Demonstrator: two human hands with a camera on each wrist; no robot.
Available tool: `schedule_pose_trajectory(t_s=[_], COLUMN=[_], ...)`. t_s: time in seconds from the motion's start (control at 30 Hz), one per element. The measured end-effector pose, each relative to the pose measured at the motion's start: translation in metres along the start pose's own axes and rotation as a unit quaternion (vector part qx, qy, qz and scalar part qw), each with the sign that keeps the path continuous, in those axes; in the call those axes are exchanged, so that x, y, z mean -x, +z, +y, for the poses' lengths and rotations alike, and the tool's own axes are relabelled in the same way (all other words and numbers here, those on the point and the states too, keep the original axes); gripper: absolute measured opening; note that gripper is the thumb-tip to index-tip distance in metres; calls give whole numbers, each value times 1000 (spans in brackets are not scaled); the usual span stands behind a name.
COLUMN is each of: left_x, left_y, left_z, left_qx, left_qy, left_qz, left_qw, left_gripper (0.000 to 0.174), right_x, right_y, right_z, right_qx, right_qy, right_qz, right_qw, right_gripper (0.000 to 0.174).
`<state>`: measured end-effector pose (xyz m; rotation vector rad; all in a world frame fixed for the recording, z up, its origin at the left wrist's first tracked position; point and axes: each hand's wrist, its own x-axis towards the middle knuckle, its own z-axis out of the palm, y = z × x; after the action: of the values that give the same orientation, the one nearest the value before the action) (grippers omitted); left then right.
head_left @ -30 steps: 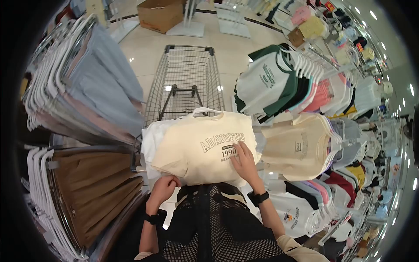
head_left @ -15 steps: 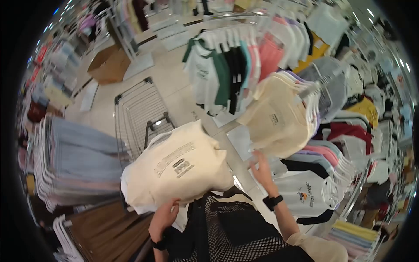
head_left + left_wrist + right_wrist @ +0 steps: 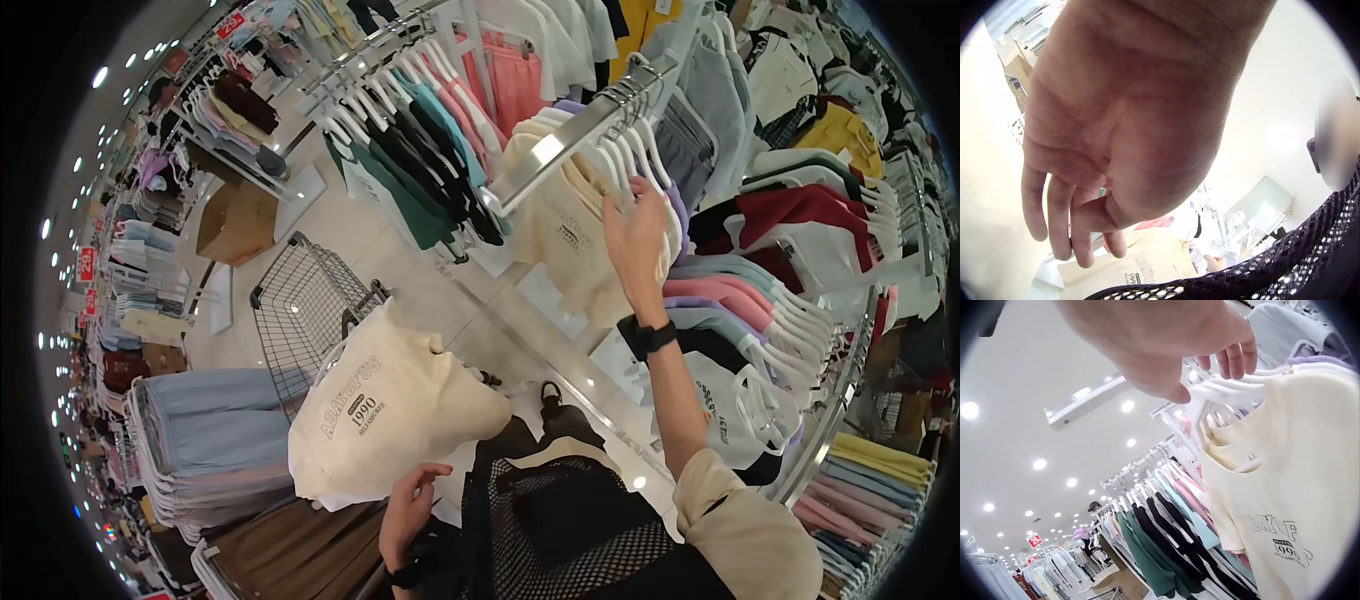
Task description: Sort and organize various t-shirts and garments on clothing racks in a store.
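My right hand is raised to the white hangers of the cream T-shirts on a metal rack. In the right wrist view its thumb and fingers are spread apart right at the hanger tops; the front cream T-shirt hangs below, printed with "1990". My left hand hangs with loosely bent fingers and nothing in them, beside another cream T-shirt. That shirt lies over the handle end of a shopping cart, covering it.
Rack rails jut out ahead, with green and black tops beyond. White and pastel shirts hang at the right. Blue trousers and brown trousers hang at the left. A cardboard box sits on the floor.
My right hand has left the cream T-shirt on the cart and risen rightward to the hangers on the rack. The view has turned right. My left hand has come away from the shirt's edge.
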<state>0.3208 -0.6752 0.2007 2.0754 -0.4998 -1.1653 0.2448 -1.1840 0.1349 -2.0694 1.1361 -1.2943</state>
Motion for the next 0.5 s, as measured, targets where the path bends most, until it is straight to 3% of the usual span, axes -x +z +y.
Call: schedule_pose_trajectory(t_s=[0.03, 0.07, 0.17, 0.37, 0.5], left_x=[2, 2, 4, 16, 21], left_y=[5, 10, 17, 28, 34], left_z=[5, 10, 18, 11, 9], left_qx=[-13, -25, -25, 9, -9], left_qy=[-5, -9, 2, 32, 31], left_qz=[2, 5, 14, 40, 42], left_qw=[1000, 1000, 1000, 999, 999], left_gripper=[32, 32, 28, 27, 26], right_x=[2, 10, 17, 2, 12], right_y=[8, 18, 20, 3, -31], right_z=[10, 23, 11, -6, -30], right_qx=[-41, -3, -12, 41, 49], right_qy=[26, 0, 166, 176, 168], right_qz=[-5, 20, -55, -79, -41], right_qw=[999, 1000, 985, 980, 984], right_gripper=[48, 45, 42, 57, 53])
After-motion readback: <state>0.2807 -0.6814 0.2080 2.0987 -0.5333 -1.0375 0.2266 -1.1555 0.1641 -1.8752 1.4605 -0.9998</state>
